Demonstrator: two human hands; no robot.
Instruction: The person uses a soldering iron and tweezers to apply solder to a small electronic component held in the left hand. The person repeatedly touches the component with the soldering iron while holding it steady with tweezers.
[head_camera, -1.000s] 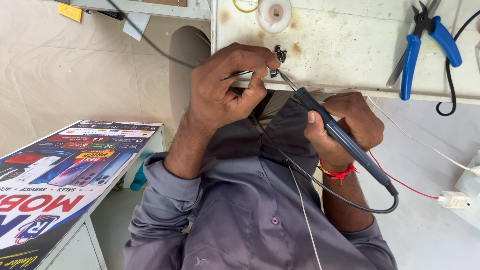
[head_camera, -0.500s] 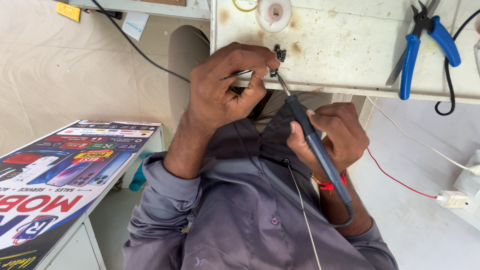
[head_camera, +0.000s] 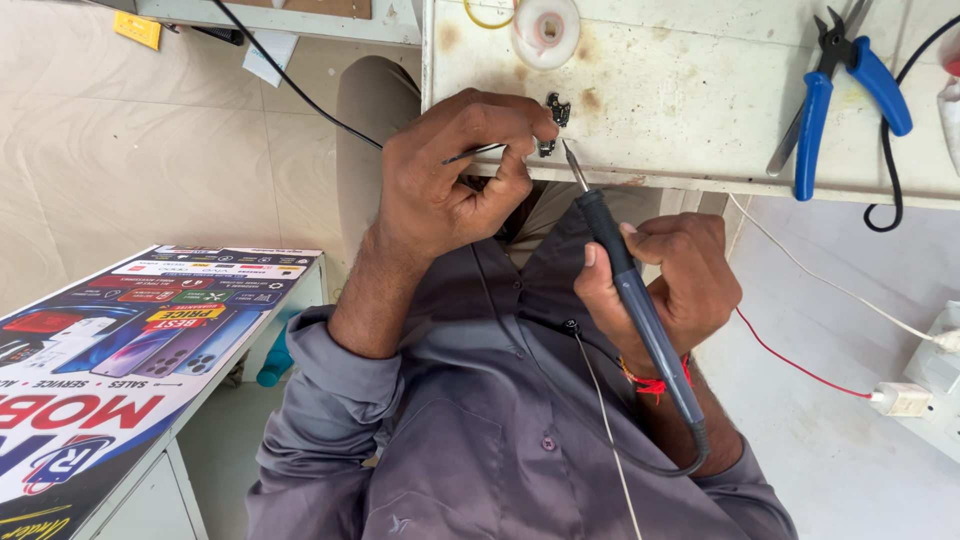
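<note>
Small dark part sits at the near edge of the white surface, just beyond the left hand's fingertips. Kept at the edge, it seems, so both hands can reach it from below.

Left hand curled tight, thumb and forefinger pinching tweezers; the tips point right toward the part, apparently steadying it. I cannot tell whether they actually grip it.

Right hand closed around a soldering iron, held like a pen, thumb pressed on the barrel. The tip slants up and left, ending just beside the part, close under it; contact cannot be made out. The iron's cord loops back below the wrist. A red thread band circles that wrist.

Further out, to the right of the right hand: blue-handled pliers flat on the surface, a black cable hanging over its edge, a red wire and a white wire running to a plug. Above the left hand, a white reel. Far to its left, a printed poster on a low cabinet.

Nothing lies between iron tip and part; the left hand's knuckles crowd it from the left.
</note>
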